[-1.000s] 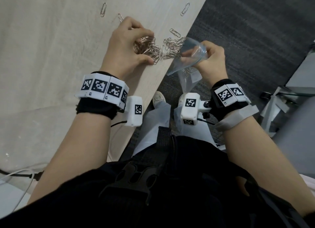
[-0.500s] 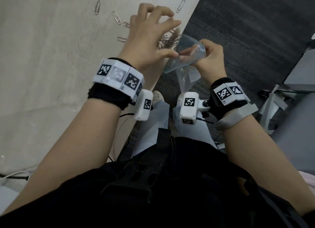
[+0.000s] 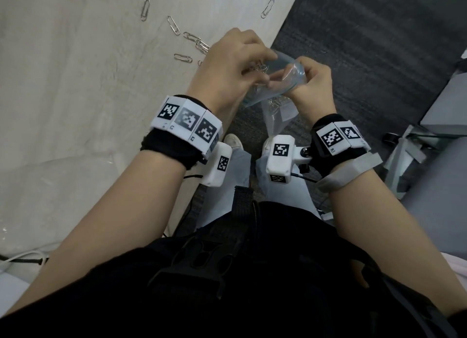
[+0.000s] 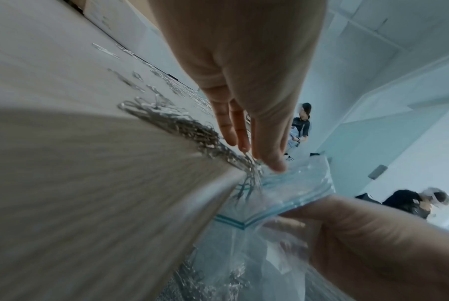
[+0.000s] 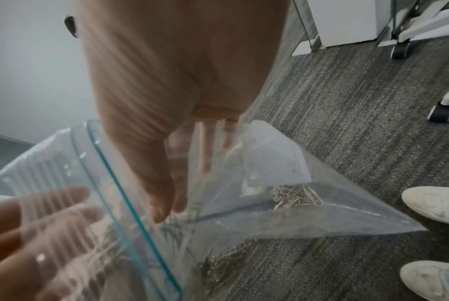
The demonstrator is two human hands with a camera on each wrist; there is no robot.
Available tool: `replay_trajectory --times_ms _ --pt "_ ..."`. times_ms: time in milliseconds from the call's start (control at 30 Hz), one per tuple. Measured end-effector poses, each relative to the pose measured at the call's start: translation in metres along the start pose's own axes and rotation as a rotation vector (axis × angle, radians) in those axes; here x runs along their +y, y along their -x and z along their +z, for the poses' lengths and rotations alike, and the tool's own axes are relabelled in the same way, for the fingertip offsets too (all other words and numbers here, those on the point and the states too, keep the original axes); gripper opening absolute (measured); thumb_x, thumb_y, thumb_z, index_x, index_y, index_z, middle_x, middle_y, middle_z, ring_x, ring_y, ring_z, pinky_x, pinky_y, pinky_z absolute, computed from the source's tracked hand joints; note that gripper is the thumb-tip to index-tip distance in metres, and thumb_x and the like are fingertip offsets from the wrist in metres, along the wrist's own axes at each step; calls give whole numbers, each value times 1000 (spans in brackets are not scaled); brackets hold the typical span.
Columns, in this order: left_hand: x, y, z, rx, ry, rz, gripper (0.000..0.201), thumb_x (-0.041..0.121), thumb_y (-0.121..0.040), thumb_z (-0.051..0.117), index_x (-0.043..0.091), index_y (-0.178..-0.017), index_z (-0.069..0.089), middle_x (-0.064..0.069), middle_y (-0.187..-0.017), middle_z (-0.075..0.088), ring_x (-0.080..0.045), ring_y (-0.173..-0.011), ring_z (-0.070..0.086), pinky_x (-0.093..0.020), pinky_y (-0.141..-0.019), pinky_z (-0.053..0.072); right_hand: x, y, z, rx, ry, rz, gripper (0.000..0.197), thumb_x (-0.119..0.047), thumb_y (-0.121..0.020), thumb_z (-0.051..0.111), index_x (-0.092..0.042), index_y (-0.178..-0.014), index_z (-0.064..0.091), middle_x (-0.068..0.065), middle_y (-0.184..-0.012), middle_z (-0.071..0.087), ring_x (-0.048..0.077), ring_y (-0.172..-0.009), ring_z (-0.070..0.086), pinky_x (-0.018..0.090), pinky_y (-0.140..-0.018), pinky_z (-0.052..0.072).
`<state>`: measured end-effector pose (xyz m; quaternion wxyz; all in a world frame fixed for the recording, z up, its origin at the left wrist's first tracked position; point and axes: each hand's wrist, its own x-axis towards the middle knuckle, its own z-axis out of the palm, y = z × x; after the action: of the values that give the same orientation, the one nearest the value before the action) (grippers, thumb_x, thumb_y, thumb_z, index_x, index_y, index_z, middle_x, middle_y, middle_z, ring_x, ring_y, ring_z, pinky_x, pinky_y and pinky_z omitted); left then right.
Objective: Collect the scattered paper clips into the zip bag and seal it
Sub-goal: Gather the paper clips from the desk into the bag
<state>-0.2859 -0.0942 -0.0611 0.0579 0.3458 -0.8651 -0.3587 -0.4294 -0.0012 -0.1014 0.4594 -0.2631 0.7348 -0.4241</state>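
Your right hand (image 3: 312, 84) grips the zip bag (image 5: 244, 203) by its mouth, just off the table (image 3: 75, 84) edge at upper centre of the head view; thumb inside the rim, fingers curled behind the film. The bag hangs below over the carpet, its teal zip strip (image 5: 130, 203) running diagonally through the lower left of the right wrist view.

Your left hand (image 3: 227, 69) sits at the table edge, touching the bag mouth, fingers extended and loosely together in the left wrist view. It looks to be sweeping, not pinching; nothing is clearly held.

The pile of paper clips (image 4: 182, 130) lies mid-frame in the left wrist view, right at the edge, some tipping over into the bag. A heap of clips (image 5: 295, 195) already sits low in the bag. Loose clips (image 3: 174, 25) remain scattered toward the top of the head view.

Handling, as a judgement:
- Bag film is thin, limp and slick; it holds no shape of its own, so you must keep the mouth spread.
- Take it at the zip strip, the only stiff part.
- Clips are light singly, and likely to snag in clumps. Sweep them rather than pick.
- Weight collects at the bottom and pulls on your grip.
- Wire ends could catch the film.
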Motion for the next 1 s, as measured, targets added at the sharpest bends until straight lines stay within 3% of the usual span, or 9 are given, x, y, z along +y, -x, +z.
replay_trajectory --times_ms 100,167,267,367,467,567,667,800,1000 --pt "-14 9 -13 149 -25 -66 33 37 -86 60 21 -114 64 -3 -113 62 -25 -109 49 -21 -86 30 -2 2 -2 -4 -20 -6 29 -1 -69 80 -17 -62 57 16 -77 68 20 -74 63 24 -64 52" --pt "-27 18 -26 186 -90 -150 47 49 -77 64 27 -118 61 3 -127 53 -26 -120 41 -31 -94 30 -3 2 -1 -9 -15 -20 31 -2 -69 80 -22 -62 58 12 -79 70 18 -74 64 20 -64 53" --pt "-39 32 -42 56 -128 -315 80 61 -54 74 35 -126 52 7 -142 35 -26 -130 25 -36 -100 23 -2 3 0 -20 -16 -22 29 -4 -69 81 -22 -63 60 10 -78 70 13 -71 64 19 -64 52" --pt "-43 37 -45 0 -140 -360 95 66 -41 74 36 -128 50 1 -143 32 -29 -128 26 -35 -101 24 -2 3 1 -19 -20 -15 28 -6 -68 82 -22 -64 59 20 -84 71 18 -75 64 21 -65 53" --pt "-42 35 -40 58 -4 -311 83 61 -44 73 29 -119 59 -5 -131 41 -24 -116 35 -25 -99 32 -2 3 2 -13 -12 -11 28 -6 -68 82 -22 -63 59 23 -88 71 20 -77 65 20 -65 53" --pt "-38 31 -32 59 96 -267 64 42 -53 82 23 -112 65 0 -115 44 -17 -102 43 -24 -89 43 -3 3 2 -12 -11 -23 28 -6 -68 82 -23 -63 60 29 -90 70 22 -78 64 27 -68 54" --pt "-34 26 -23 39 126 -230 54 28 -60 84 19 -110 67 -3 -115 47 -9 -96 43 -20 -84 43 -3 3 2 -12 -20 -19 30 -5 -68 81 -24 -63 59 29 -90 70 23 -79 65 30 -70 55" --pt "-30 20 -16 41 119 -177 46 23 -65 82 16 -108 68 -10 -116 52 -10 -92 45 -27 -83 48 -3 3 3 -19 -29 -30 29 -5 -68 81 -23 -64 59 23 -87 70 22 -78 65 25 -67 55" --pt "-19 14 -6 34 85 -154 39 22 -68 79 14 -105 70 -14 -109 55 -26 -98 54 -39 -84 50 -1 3 3 0 -22 -26 23 -8 -67 82 -19 -65 61 24 -84 70 19 -73 63 31 -69 54"
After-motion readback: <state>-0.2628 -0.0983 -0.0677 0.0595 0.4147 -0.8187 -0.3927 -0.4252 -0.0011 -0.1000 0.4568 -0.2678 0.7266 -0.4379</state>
